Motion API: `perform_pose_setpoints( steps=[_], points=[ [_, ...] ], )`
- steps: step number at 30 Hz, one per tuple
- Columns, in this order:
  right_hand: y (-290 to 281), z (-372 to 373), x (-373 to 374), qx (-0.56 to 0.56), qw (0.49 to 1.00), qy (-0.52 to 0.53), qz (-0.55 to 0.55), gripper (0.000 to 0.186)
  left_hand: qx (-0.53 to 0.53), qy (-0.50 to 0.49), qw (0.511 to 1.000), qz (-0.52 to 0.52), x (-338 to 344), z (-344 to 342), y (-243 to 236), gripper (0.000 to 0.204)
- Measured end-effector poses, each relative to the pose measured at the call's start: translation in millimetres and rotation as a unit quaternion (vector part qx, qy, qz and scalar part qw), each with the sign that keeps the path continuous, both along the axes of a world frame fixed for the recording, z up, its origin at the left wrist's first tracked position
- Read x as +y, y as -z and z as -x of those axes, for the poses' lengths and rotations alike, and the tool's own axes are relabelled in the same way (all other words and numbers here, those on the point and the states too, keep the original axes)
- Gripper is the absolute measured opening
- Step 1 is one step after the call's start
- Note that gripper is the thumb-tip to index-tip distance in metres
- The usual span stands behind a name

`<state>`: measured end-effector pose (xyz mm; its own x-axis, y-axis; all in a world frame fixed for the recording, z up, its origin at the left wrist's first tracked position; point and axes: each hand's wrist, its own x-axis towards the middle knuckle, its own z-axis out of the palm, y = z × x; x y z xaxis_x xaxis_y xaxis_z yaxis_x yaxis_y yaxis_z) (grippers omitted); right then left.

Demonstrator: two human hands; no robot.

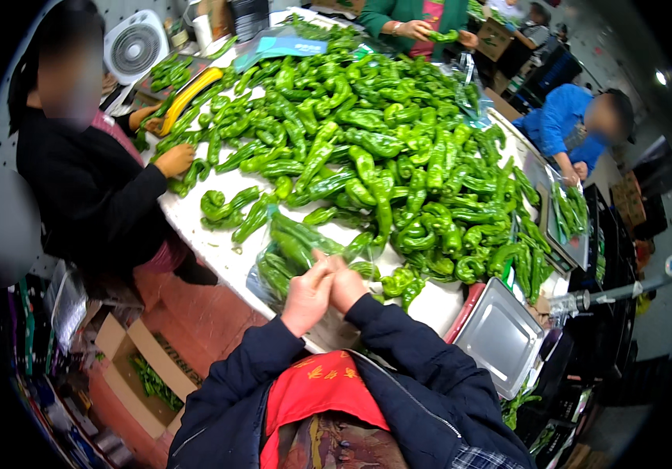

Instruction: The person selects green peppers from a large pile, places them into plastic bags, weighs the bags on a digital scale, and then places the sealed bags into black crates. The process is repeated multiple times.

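Observation:
A clear plastic bag (283, 248) with long green peppers inside lies at the near edge of the table. My left hand (307, 298) is closed on the bag's near edge. Right beside it, my right hand (344, 286) is also closed on the bag, and the two hands touch. The fingertips are partly hidden behind the hands. A large heap of glossy, twisted green peppers (383, 148) spreads over the white table (195, 211) just beyond the bag.
A scale with a metal tray (500, 332) stands at my right. An open cardboard box (144, 371) with peppers sits on the floor at left. A person in dark clothes (90, 187) handles peppers at left; others work at the far side and right. A white fan (136, 47) stands behind.

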<state>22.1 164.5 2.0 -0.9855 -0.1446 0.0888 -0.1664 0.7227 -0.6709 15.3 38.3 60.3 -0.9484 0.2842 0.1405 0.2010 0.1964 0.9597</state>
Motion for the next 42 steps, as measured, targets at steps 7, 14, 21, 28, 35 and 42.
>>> perform_pose_setpoints(
  steps=[7, 14, 21, 28, 35, 42],
  points=[
    [-30.1, -37.4, 14.4, 0.116, 0.988, -0.095, -0.023, 0.035, -0.115, 0.049, 0.981, -0.151, 2.8, -1.5, -58.6, 0.003],
    [-89.3, -127.6, 42.0, 0.163, 0.984, 0.063, 0.02, 0.031, -0.063, 0.252, 0.961, -0.1, 60.4, -40.5, -128.1, 0.003],
    [-101.8, -210.0, 110.6, 0.076, 0.938, 0.332, 0.068, 0.057, 0.254, 0.497, 0.822, -0.112, 169.4, -105.0, -161.6, 0.016],
    [-78.1, -288.0, 161.2, 0.101, 0.814, 0.568, -0.072, 0.078, 0.482, 0.513, 0.71, 0.016, 235.5, -159.1, -89.1, 0.026],
    [-79.9, -348.5, 136.7, 0.13, 0.797, 0.584, -0.084, 0.028, 0.446, 0.416, 0.785, 0.108, 221.9, -153.1, -52.7, 0.035],
    [-98.1, -357.7, 110.3, 0.164, 0.794, 0.581, -0.073, 0.023, 0.386, 0.397, 0.823, 0.124, 223.8, -132.2, -37.7, 0.046]
  ],
)
